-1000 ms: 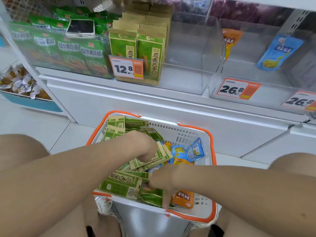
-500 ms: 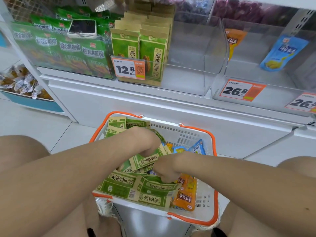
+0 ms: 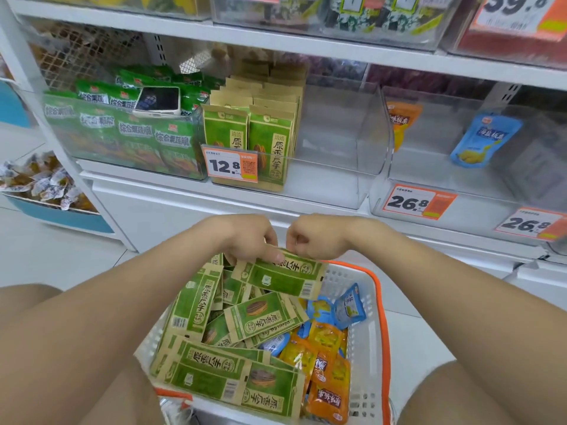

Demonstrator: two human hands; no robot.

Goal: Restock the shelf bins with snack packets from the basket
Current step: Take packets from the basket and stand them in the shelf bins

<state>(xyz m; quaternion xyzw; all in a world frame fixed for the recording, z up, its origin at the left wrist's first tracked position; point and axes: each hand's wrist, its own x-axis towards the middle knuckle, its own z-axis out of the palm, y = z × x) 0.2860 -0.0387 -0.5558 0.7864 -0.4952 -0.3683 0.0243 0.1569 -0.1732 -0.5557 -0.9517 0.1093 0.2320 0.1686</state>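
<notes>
A white basket with an orange rim (image 3: 376, 332) sits between my knees, full of green sunflower-seed packets, orange packets (image 3: 329, 391) and blue packets (image 3: 349, 306). Both hands hold one green seed packet (image 3: 282, 279) above the basket's far end. My left hand (image 3: 248, 239) pinches its top left edge and my right hand (image 3: 313, 237) pinches its top right edge. The clear shelf bin (image 3: 337, 154) with the 12.8 tag holds upright rows of the same green packets on its left side.
Left of that bin is a bin of green vegetable-crisp bags with a phone (image 3: 158, 101) lying on top. To the right, bins tagged 26.8 hold one orange packet (image 3: 402, 118) and one blue packet (image 3: 486, 139). A tray of wrapped sweets (image 3: 40, 182) stands at far left.
Both hands have come up out of the basket's pile with one green packet held between them. The camera has tilted up, showing more of the shelves.
</notes>
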